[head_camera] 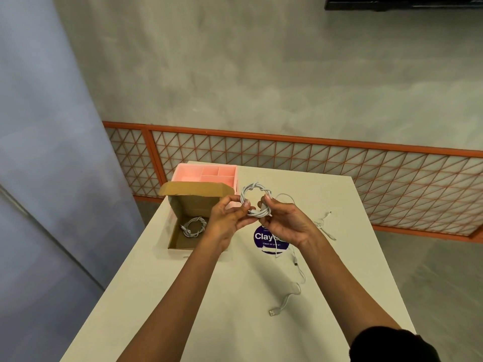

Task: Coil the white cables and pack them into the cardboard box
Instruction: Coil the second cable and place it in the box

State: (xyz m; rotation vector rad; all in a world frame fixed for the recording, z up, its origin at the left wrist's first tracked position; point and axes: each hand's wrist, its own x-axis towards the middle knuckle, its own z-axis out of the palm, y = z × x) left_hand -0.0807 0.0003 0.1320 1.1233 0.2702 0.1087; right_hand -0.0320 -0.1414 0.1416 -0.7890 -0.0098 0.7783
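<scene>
The main risk lies in the white coil, which is held in the air at the centre of the frame, above the table and just right of the cardboard box. If either grip is loosened before the end is tucked in, the loops are likely to spring apart and the winding would be lost. A thin strand is seen running from behind the right hand toward the right of the frame; whether it belongs to the held coil cannot be told. If it does, it could be dragged or snagged as the coil is carried to the box. Loose cables lying at lower centre could also be caught and pulled off the table edge.

The left hand is curled, and the coil's lower left is pinched between thumb and fingertips. The right hand is also curled, with the coil's right side gripped between thumb and fingers. One coiled cable is already laid inside the box, at left of centre. The box flap is raised, so the opening is not blocked.
</scene>
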